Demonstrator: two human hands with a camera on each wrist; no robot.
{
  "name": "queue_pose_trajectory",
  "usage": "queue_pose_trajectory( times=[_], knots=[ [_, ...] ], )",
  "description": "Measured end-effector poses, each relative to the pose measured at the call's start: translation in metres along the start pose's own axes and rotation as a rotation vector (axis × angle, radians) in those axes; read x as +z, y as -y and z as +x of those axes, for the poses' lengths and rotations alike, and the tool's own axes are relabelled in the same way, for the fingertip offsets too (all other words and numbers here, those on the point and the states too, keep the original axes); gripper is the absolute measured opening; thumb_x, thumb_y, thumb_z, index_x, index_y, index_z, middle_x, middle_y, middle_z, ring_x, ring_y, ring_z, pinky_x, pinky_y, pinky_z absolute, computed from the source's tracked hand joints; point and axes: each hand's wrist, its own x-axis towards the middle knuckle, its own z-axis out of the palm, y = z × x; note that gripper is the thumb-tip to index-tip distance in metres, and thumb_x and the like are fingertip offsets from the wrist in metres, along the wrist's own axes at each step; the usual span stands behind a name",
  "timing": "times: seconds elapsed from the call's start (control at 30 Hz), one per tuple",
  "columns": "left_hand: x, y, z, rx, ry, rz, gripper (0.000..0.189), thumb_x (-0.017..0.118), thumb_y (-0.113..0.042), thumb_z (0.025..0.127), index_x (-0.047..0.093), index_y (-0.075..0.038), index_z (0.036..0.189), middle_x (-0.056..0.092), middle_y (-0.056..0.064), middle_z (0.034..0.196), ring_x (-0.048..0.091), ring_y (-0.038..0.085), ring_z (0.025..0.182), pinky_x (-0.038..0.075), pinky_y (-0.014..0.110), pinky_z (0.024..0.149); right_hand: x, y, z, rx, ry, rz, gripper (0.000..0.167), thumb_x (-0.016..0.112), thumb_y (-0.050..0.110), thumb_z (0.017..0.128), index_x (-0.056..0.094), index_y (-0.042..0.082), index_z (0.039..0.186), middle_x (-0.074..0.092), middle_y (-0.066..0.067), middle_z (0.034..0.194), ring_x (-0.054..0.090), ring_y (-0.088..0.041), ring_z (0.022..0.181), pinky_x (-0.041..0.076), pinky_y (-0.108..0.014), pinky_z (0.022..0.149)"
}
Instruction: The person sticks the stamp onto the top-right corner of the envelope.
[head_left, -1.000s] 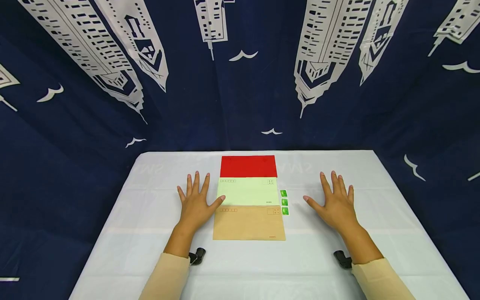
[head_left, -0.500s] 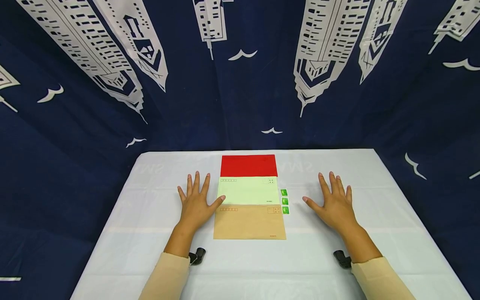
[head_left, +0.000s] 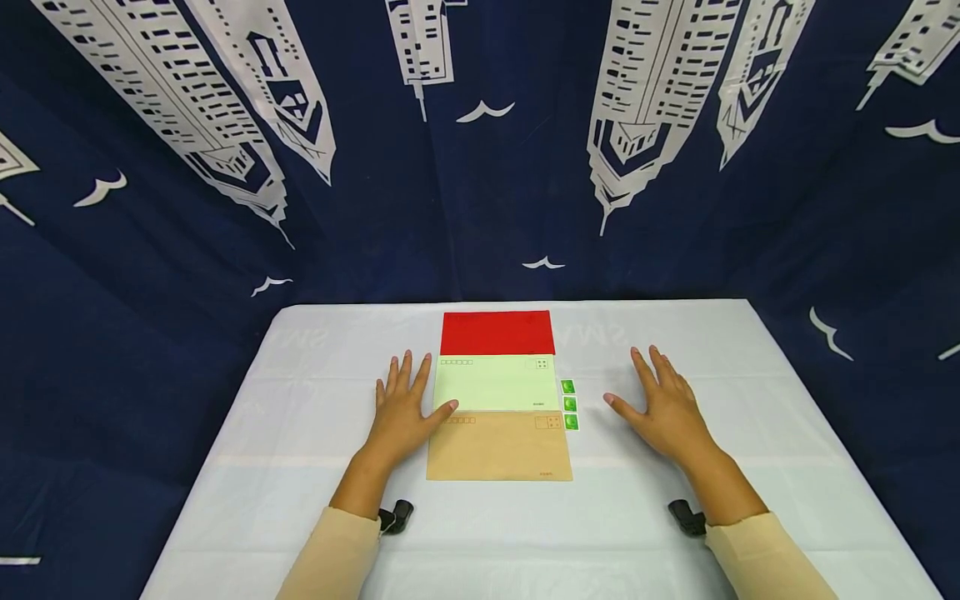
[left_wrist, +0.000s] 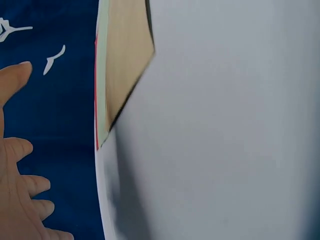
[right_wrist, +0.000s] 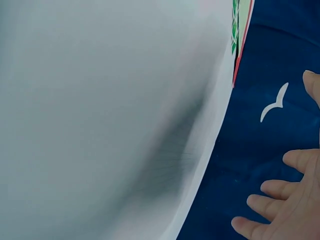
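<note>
My left hand (head_left: 401, 421) is spread at the left side of the envelopes. In the head view its thumb overlaps the edges of a pale green envelope (head_left: 495, 383) and a tan envelope (head_left: 501, 454). The left wrist view shows that hand (left_wrist: 17, 195) raised above the table, holding nothing. A red envelope (head_left: 497, 333) lies behind the green one. Three small green stamps (head_left: 570, 404) form a column just right of the envelopes. Farther right, my right hand (head_left: 670, 421) has straight fingers and holds nothing; its palm (right_wrist: 295, 210) shows in the right wrist view.
A white cloth covers the table (head_left: 622, 533). Behind it hangs a dark blue curtain (head_left: 480, 192) printed with white buildings and birds. A black wrist camera (head_left: 397, 517) sits at the left cuff, another camera (head_left: 686, 517) at the right.
My left hand has turned and shifted slightly right, its thumb now farther over the envelopes. The right hand's fingers have tilted a little to the left. The envelopes and stamps stay put.
</note>
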Motion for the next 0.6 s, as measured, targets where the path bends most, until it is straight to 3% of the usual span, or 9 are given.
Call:
queue_pose_trajectory(
  times=[0.17, 0.4, 0.6],
  knots=[
    [0.0, -0.005, -0.002, 0.037, 0.045, -0.052, 0.088, 0.064, -0.056, 0.093, 0.022, -0.021, 0.163, 0.014, 0.016, 0.17, 0.008, 0.039, 0.159, 0.015, 0.064, 0.126, -0.001, 0.004, 0.0, 0.001, 0.036, 0.016, 0.093, 0.055, 0.067, 0.094, 0.024, 0.011, 0.161, 0.022, -0.026, 0.164, 0.027, -0.056, 0.145, 0.024, -0.074, 0.115],
    [0.001, -0.014, -0.006, 0.048, 0.114, -0.121, 0.08, 0.071, -0.04, 0.093, 0.033, -0.019, 0.16, 0.024, 0.013, 0.168, 0.018, 0.035, 0.158, 0.027, 0.057, 0.125, -0.002, 0.008, -0.002, -0.041, 0.071, 0.1, 0.078, 0.063, 0.051, 0.097, 0.037, 0.006, 0.154, 0.035, -0.026, 0.156, 0.037, -0.05, 0.142, 0.032, -0.069, 0.114],
    [0.004, -0.02, -0.01, 0.081, 0.158, -0.106, 0.076, 0.07, -0.04, 0.094, 0.037, -0.018, 0.158, 0.028, 0.011, 0.167, 0.022, 0.035, 0.156, 0.029, 0.056, 0.124, 0.001, 0.011, -0.004, -0.031, 0.108, 0.16, 0.072, 0.064, 0.047, 0.097, 0.041, 0.007, 0.152, 0.04, -0.022, 0.152, 0.041, -0.046, 0.141, 0.035, -0.068, 0.114]
  ],
)
